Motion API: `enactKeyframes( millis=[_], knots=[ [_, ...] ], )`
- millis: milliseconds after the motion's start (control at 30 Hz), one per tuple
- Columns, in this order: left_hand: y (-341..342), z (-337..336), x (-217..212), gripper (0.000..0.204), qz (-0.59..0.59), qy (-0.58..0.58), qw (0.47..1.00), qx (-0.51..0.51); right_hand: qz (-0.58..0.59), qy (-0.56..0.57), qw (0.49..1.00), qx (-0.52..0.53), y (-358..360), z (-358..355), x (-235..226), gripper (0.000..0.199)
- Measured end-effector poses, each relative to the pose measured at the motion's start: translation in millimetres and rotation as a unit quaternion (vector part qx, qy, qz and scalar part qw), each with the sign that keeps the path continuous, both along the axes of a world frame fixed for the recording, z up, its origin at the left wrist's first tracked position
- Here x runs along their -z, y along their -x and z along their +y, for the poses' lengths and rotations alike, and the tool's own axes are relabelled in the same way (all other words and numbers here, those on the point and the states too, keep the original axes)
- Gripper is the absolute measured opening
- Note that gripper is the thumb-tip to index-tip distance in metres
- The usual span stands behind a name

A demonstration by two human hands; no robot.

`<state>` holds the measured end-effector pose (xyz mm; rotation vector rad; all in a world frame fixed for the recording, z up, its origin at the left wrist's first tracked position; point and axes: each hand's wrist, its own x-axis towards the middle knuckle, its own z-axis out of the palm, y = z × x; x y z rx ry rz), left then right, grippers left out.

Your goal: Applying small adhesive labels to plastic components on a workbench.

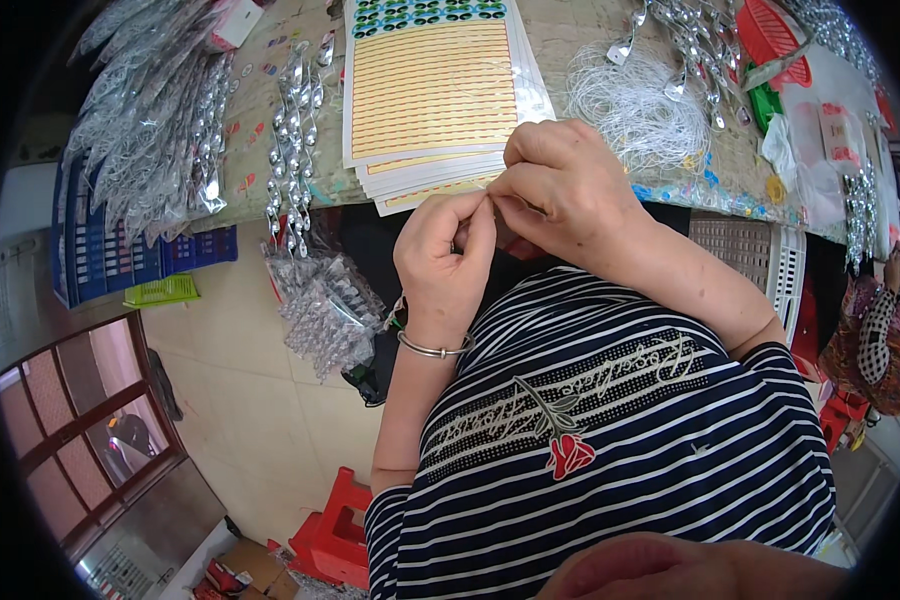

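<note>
Just off the table's near edge, my left hand [442, 262] and my right hand [572, 190] meet fingertip to fingertip. Each is closed in a pinch, and whatever sits between the fingers is too small to make out. Right behind them lies a stack of sticker sheets [432, 92], yellow with thin red lines, its lower sheets fanned toward me. Green and black oval stickers [425, 12] cover the far end of the top sheet. To the right of the stack is a loose tangle of clear thread [638, 112].
Silver twisted strands [295, 130] hang over the edge at left, beside a heap of bagged silver strands [165, 130] above a blue crate [120, 225]. A red basket [770, 40] stands far right. Below are a grey plastic crate [735, 245] and a red stool [338, 530].
</note>
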<state>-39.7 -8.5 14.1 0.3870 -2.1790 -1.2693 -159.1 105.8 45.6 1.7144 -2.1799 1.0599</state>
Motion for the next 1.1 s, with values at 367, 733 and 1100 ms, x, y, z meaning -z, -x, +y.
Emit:
enactKeyframes(
  millis=[367, 733, 1100],
  knots=[
    [1, 4, -10, 0.01, 0.003, -0.407, 0.913, -0.009, -0.493, 0.013, 0.869, -0.031, 5, 3, 16, 0.005],
    [-2, 2, -4, 0.008, -0.012, -0.273, 0.962, 0.002, -0.438, -0.016, 0.899, -0.023, 7, 7, 16, 0.013],
    [-2, 5, -10, 0.009, 0.01, -0.363, 0.931, 0.01, -0.711, 0.032, 0.702, -0.041, 1, 8, 14, 0.018]
  ],
)
